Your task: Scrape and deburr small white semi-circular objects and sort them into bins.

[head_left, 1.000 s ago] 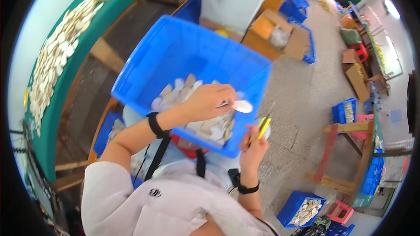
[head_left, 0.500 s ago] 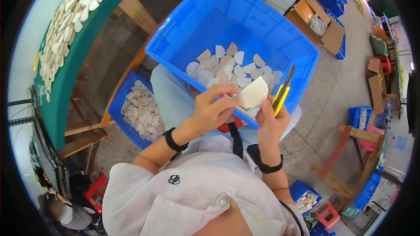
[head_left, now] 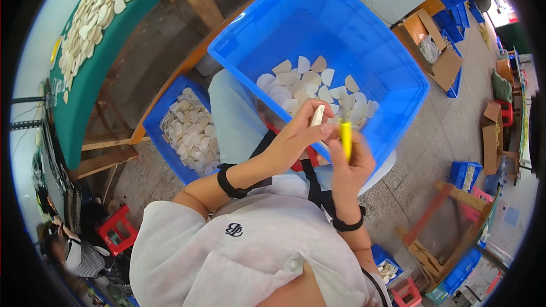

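My left hand (head_left: 298,136) is over the near edge of a large blue plastic bin (head_left: 284,31), pinching a small white flat piece (head_left: 318,115) turned on edge. Close beside it, my right hand (head_left: 354,162) is wrapped round a yellow-handled cutter (head_left: 346,141), blurred by motion; its handle stands upright near the left fingertips. Whether the cutter touches the piece, I cannot tell. Inside the bin, many white and beige half-round pieces (head_left: 310,78) lie heaped toward the near side. The bin rests against my legs.
A smaller blue bin (head_left: 149,115) full of similar pieces stands at my left. Beyond it, a green-covered table (head_left: 108,54) carries a long pile of pieces. An open cardboard box (head_left: 441,65) sits far right. A red stool (head_left: 118,230) and another person (head_left: 85,256) are at lower left.
The white piece has turned from its flat face to its edge. My right hand has swung the cutter from a slant to upright, closer to the left hand. The whole view has shifted slightly.
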Motion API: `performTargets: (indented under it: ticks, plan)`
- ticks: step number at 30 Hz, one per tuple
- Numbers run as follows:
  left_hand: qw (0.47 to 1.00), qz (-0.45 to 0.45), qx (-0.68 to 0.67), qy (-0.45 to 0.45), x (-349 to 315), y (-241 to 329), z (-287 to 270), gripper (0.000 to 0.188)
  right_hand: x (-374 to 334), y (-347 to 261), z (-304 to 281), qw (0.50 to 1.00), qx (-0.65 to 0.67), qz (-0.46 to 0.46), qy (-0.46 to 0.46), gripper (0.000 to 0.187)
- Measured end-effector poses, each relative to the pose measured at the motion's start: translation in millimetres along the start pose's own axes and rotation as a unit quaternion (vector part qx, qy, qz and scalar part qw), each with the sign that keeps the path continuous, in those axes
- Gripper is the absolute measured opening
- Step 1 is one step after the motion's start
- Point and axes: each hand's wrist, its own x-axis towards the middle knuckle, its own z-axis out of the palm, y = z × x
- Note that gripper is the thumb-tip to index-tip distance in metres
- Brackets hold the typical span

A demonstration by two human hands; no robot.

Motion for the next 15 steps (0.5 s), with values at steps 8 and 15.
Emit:
performTargets:
  ticks: [8, 15]
  plan:
    - [0.978, 0.064, -0.201, 0.000, 6, -4, -4, 0.029, -1, 0, -10, 0.996, 0.028, 0.083, -0.027, 0.009]
    - [0.953, 0.181, 0.217, 0.111, 6, -21, -9, 0.049, 9, -7, -2, 0.990, 0.037, 0.129, 0.034, 0.010]
